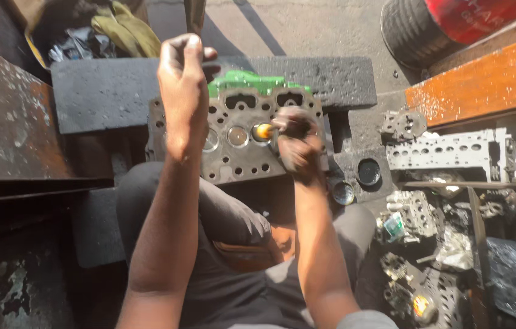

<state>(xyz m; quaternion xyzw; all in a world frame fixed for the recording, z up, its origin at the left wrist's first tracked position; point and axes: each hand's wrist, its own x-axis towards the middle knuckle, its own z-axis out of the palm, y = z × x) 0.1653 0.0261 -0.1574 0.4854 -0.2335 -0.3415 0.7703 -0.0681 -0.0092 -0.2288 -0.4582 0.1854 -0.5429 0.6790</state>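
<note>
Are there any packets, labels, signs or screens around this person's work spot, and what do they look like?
Red panel: top right beside a black tyre, curved, bright red with faint pale lettering.
Small packet or tag: right of the person's knee among grey metal parts, squarish, green and white.
Crumpled wrapper: top left beside olive cloth, silvery and dark.
No screens in view.

A cylinder head point(233, 137) lies between slab point(118, 85) behind and lap.

Right hand point(297, 143) presses an orange-tipped tool point(264, 130) onto the cylinder head point(240, 164); left hand point(182, 73) is raised.
</note>
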